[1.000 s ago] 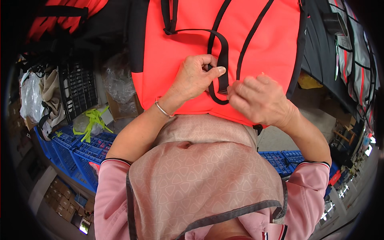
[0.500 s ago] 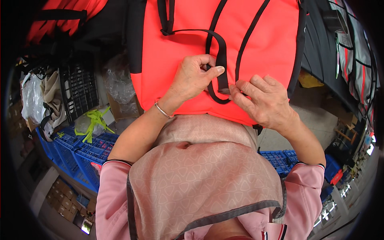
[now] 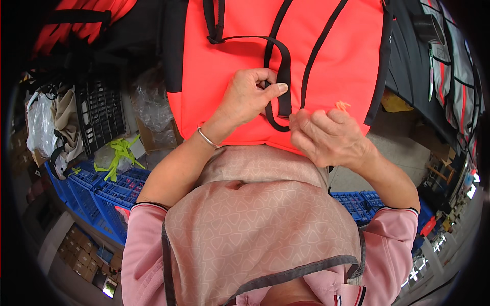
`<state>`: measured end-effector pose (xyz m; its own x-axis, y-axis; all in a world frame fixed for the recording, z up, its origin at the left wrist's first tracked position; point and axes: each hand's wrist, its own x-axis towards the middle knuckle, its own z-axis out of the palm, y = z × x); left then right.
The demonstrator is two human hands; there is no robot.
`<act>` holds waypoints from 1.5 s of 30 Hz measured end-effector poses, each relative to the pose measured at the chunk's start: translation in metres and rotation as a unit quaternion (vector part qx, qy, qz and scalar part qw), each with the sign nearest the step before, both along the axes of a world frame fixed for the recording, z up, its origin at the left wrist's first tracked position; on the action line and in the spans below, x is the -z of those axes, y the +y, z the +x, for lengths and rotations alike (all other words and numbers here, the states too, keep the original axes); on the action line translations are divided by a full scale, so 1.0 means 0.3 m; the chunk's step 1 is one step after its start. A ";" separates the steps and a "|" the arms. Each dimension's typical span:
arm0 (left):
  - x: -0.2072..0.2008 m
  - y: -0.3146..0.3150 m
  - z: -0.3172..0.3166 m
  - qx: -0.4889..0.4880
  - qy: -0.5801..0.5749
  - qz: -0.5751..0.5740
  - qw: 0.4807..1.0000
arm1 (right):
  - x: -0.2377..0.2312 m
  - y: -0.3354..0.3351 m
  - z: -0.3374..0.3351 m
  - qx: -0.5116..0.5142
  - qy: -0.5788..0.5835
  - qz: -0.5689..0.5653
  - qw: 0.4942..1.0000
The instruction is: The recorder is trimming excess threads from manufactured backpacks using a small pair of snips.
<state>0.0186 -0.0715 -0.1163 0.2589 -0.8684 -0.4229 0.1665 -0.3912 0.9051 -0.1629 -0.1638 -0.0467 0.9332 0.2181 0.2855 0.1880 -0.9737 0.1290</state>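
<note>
A bright orange-red bag with black edges and black straps lies in front of me. A black webbing strap runs down from a loop near its top and bends back in a curve at the bag's near side. My left hand is closed, pinching this strap between thumb and fingers. Beside the strap's lower end, my right hand is curled with its fingertips hidden; what it grips cannot be made out. A small tuft of orange threads shows just past its knuckles.
At the left stand blue plastic crates, a black crate, clear plastic bags and yellow-green strips. Another orange bag lies at the far left. Grey material with red stripes hangs at the right.
My right hand has curled its fingers in tighter and turned slightly. The orange thread tuft now shows by its knuckles. My left hand keeps its pinch on the strap, and the bag has shifted slightly.
</note>
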 end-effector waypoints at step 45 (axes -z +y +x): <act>-0.345 -0.282 0.519 -0.013 -0.490 -0.268 0.830 | 0.017 -0.150 0.098 0.329 0.101 0.624 0.701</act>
<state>0.1742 -0.1560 -0.0129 0.2725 -0.8521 0.4469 -0.7493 0.1034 0.6541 -0.1335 -0.2087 -0.0517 0.7630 -0.5812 -0.2828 -0.4638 -0.1876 -0.8658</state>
